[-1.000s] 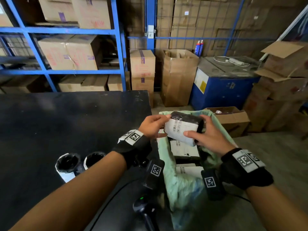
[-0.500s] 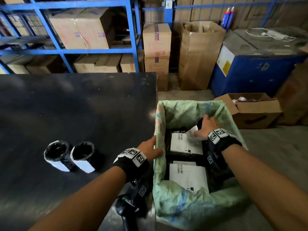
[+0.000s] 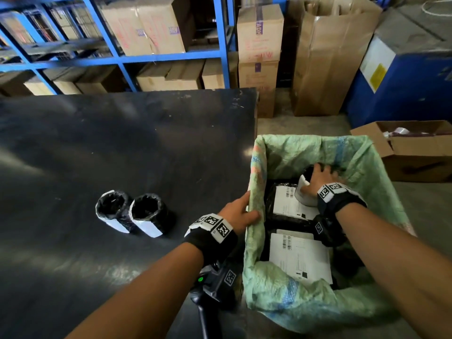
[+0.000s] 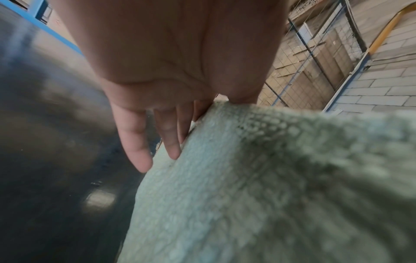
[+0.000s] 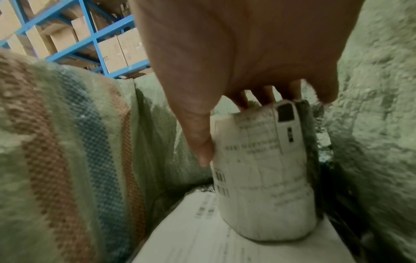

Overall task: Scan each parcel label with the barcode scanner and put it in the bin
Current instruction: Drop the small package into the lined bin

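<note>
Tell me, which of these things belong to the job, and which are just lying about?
Job: round parcel in the right hand; bin, left hand holding its rim; flat parcels inside; two rolled parcels on the table; barcode scanner.
Lying about: shelf boxes; open carton.

Blue steel shelving [image 3: 221, 33], stacked cardboard boxes [image 3: 259, 33]; black table [image 3: 122, 143], concrete floor [image 3: 428, 211]
</note>
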`<state>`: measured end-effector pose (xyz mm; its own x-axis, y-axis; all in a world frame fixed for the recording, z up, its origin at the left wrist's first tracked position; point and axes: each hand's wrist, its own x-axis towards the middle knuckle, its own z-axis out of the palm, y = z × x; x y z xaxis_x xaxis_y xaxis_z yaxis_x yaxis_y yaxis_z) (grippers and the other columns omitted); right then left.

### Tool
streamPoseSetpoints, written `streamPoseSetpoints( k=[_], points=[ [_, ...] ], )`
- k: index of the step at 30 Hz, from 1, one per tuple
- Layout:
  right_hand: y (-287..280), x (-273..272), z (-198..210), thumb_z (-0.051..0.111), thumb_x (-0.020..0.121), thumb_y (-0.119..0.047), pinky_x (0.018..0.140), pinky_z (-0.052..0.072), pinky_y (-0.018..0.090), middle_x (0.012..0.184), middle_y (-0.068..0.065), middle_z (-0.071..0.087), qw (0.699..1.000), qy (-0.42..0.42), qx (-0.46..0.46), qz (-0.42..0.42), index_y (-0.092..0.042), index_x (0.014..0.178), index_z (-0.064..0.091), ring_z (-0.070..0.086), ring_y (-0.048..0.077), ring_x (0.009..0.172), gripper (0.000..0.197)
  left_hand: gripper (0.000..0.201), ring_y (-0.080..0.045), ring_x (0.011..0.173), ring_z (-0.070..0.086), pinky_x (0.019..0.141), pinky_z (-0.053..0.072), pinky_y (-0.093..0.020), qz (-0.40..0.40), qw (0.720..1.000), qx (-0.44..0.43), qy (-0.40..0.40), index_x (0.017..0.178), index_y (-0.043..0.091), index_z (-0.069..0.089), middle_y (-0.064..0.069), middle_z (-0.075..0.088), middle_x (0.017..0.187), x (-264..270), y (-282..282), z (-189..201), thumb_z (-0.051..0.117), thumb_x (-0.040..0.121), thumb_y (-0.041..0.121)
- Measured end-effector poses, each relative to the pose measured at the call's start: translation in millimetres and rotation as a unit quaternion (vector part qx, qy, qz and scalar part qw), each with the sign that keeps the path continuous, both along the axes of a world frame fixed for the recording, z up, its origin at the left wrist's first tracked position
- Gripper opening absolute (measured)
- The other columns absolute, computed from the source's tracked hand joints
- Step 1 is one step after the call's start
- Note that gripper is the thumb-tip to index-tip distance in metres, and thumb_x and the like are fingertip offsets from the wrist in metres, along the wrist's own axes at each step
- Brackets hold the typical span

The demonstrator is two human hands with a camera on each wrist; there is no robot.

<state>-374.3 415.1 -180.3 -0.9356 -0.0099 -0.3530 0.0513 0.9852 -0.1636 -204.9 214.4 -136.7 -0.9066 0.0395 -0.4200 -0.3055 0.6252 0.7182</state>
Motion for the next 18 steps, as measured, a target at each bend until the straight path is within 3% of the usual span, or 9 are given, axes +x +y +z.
streamPoseSetpoints(
  k=[4, 8, 10, 13, 16, 18],
  points=[
    [-4.0, 13.2, 28.5, 0.070, 0.076, -0.048, 0.111, 0.024, 0.055, 0.150, 0.021, 0.026, 1.000, 0.016, -0.018, 0.016, -0.013, 0.139, 0.033, 0.027, 0.042, 0.137, 0.082, 0.072, -0.026, 0.112, 0.062, 0.098, 0.049, -0.038, 0.012, 1.000, -0.001, 0.016, 0.143, 0.028, 0.037, -0.007, 0.063, 0.128, 1.7, 3.4, 0.3, 0.050, 0.074, 0.045],
    [-19.4, 46.4, 77.9, 0.066, 0.077, -0.051, 0.101, 0.040, 0.040, 0.138, 0.014, 0.046, 0.991, 0.051, -0.092, 0.086, -0.014, 0.130, 0.051, 0.046, 0.033, 0.125, 0.067, 0.063, -0.028, 0.117, 0.060, 0.098, 0.047, -0.033, 0.000, 0.998, -0.049, 0.027, 0.139, 0.023, 0.045, -0.008, 0.062, 0.130, 5.1, 3.8, -0.5, 0.050, 0.086, 0.055],
    [-26.9, 71.2, 101.5, 0.065, 0.080, -0.050, 0.096, 0.041, 0.036, 0.134, 0.010, 0.051, 0.983, 0.075, -0.131, 0.108, -0.015, 0.126, 0.054, 0.049, 0.028, 0.122, 0.059, 0.067, -0.026, 0.121, 0.058, 0.101, 0.045, -0.033, -0.004, 0.998, -0.062, 0.025, 0.138, 0.019, 0.049, -0.008, 0.061, 0.132, 9.0, -5.9, 4.4, 0.047, 0.086, 0.062],
    [-37.4, 118.1, 130.8, 0.066, 0.082, -0.044, 0.090, 0.043, 0.033, 0.120, 0.004, 0.061, 0.964, 0.131, -0.197, 0.121, -0.016, 0.117, 0.060, 0.056, 0.022, 0.111, 0.045, 0.060, -0.025, 0.124, 0.056, 0.103, 0.042, -0.031, 0.012, 0.994, -0.103, 0.043, 0.138, 0.012, 0.049, -0.009, 0.059, 0.135, 16.7, -45.6, 14.5, 0.049, 0.093, 0.051],
    [-56.4, 173.4, 143.0, 0.068, 0.082, -0.034, 0.078, 0.045, 0.027, 0.096, -0.003, 0.066, 0.944, 0.173, -0.255, 0.122, -0.016, 0.102, 0.066, 0.063, 0.015, 0.090, 0.026, 0.047, -0.028, 0.118, 0.060, 0.101, 0.047, -0.036, 0.000, 0.976, -0.209, 0.067, 0.126, 0.009, 0.061, -0.012, 0.065, 0.125, 25.2, -107.8, 22.5, 0.058, 0.091, 0.041],
    [-75.2, 207.0, 139.0, 0.068, 0.081, -0.031, 0.077, 0.050, 0.031, 0.087, -0.002, 0.068, 0.938, 0.185, -0.264, 0.125, -0.018, 0.090, 0.066, 0.064, 0.017, 0.082, 0.016, 0.040, -0.031, 0.115, 0.061, 0.097, 0.049, -0.039, -0.013, 0.957, -0.282, 0.070, 0.118, 0.007, 0.065, -0.014, 0.067, 0.120, 34.1, -149.3, 30.2, 0.058, 0.091, 0.036]
  ],
)
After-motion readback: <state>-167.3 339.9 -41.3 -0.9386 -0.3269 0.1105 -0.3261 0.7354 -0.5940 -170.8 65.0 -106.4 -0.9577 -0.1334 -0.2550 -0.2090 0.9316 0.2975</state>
